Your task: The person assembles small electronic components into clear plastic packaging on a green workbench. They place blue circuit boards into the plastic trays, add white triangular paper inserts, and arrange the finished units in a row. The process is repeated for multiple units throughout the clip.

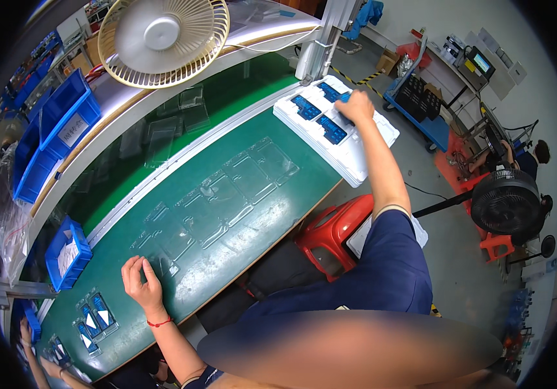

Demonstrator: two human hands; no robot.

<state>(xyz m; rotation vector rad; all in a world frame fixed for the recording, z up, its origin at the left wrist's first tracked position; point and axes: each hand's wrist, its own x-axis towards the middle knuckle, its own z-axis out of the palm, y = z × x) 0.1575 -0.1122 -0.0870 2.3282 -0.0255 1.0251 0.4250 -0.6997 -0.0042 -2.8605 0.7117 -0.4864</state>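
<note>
Blue cards [306,107] | right hand [357,107] at one (grip unclear) | left hand [143,285] half-spread | trays [217,202] between

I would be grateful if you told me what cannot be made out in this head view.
- Head view: whether the right hand grips anything on the white tray; the back of the hand hides its grasp.
- Head view, lower left: the body beyond the co-worker's arms; the dark rim cuts it off.
- Head view, upper right: the text on the screen; too small.
</note>
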